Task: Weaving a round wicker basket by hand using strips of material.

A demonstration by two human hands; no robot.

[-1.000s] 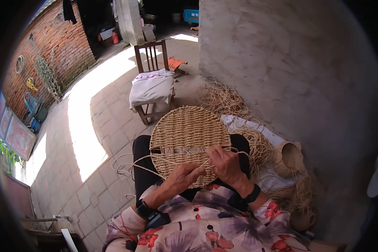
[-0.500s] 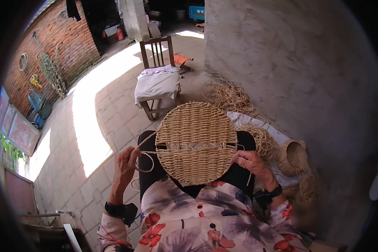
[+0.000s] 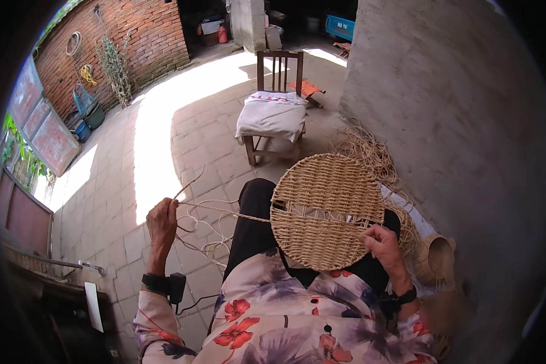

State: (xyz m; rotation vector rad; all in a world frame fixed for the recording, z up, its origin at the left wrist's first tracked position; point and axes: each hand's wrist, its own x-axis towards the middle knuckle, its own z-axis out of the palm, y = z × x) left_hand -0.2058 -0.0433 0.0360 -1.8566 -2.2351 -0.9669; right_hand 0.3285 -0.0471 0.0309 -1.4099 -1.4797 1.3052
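A round mat [image 3: 329, 236] woven from straw-coloured cord rests on my lap, with an open slit crossed by thin strands through its middle. My left hand [image 3: 162, 224] is out to the left, closed on a twisted straw cord [image 3: 236, 213] that runs nearly straight to the mat's left edge. A loose end sticks up past the fingers, and slack loops hang between the hand and my knee. At the mat's right edge, just below the slit, my right hand [image 3: 382, 244] pinches the rim with thumb and fingers.
A wooden chair [image 3: 279, 71] with a white cloth [image 3: 272, 118] on its seat stands ahead. Beyond it is an orange folding stool [image 3: 309, 88]. Heaped cord [image 3: 367, 151] and a woven basket [image 3: 435, 259] lie along the grey wall [image 3: 449, 121] on the right.
My left hand has drawn the cord farther out from the mat, and it now runs straighter. The right hand stays at the mat's right edge. The view has swung left.
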